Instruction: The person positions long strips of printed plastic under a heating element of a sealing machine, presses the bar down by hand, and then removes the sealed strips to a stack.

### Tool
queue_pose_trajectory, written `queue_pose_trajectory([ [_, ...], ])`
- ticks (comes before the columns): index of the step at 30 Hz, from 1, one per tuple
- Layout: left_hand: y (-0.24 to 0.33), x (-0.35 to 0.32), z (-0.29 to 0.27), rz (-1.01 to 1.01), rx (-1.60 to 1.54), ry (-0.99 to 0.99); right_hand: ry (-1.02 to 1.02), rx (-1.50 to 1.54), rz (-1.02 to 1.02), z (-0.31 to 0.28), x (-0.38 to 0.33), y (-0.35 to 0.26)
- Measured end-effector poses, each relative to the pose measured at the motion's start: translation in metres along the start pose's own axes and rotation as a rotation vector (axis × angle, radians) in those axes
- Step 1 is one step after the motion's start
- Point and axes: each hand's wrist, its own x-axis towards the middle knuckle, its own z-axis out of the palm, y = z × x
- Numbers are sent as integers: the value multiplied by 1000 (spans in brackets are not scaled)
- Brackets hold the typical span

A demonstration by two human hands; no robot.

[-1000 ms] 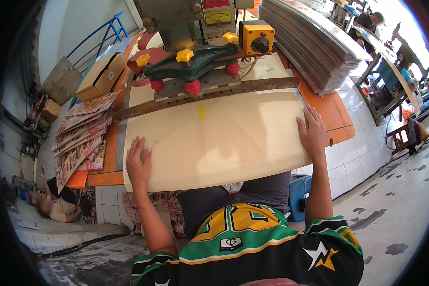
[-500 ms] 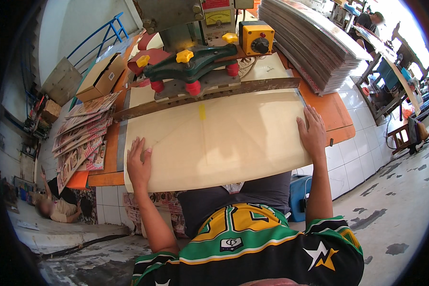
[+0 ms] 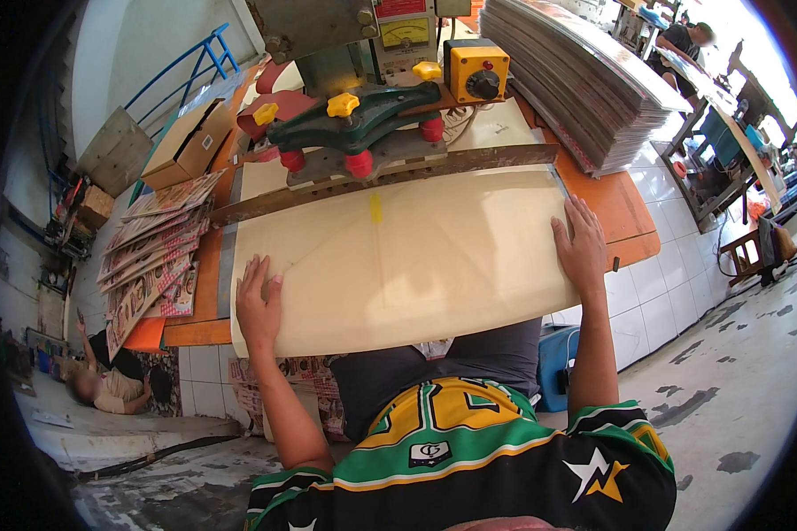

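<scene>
A wide cream-coloured sheet [image 3: 398, 265] lies flat before me, its far edge at a long metal bar [image 3: 496, 159] of a press machine. A short strip of yellow tape [image 3: 376, 208] marks the sheet near the bar. My left hand [image 3: 259, 305] rests flat on the sheet's left edge, fingers stretched toward the machine. On the right edge lies my right hand [image 3: 581, 246], also flat with its fingers out. Above the bar stands the dark green press head [image 3: 354, 124] with yellow knobs and red feet. Neither hand grips anything.
Printed flat pieces [image 3: 155, 248] lie in a loose pile at the left. Behind them stands an open cardboard box [image 3: 181, 146]. A tall stack of sheets [image 3: 584, 84] fills the back right, beside a yellow control box [image 3: 475, 71]. Other people are at far left and far right.
</scene>
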Motion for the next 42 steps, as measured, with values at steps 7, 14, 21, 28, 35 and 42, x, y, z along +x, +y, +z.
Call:
queue_pose_trajectory([
  [7, -3, 0, 1, 17, 4, 8, -3, 1, 0, 0, 0, 0],
  [14, -5, 0, 2, 27, 3, 11, -3, 8, 6, -1, 0, -2],
  [21, -2, 0, 1, 19, 7, 12, 0, 10, 3, -1, 0, -2],
  [28, -4, 1, 2, 24, -5, 22, 15, 19, -8, 0, 1, -1],
  [35, -2, 0, 2, 14, -17, 27, 13, 24, -2, -2, 0, -3],
  [42, 1, -1, 0, 11, -37, 27, 11, 34, 5, -2, -1, -4],
])
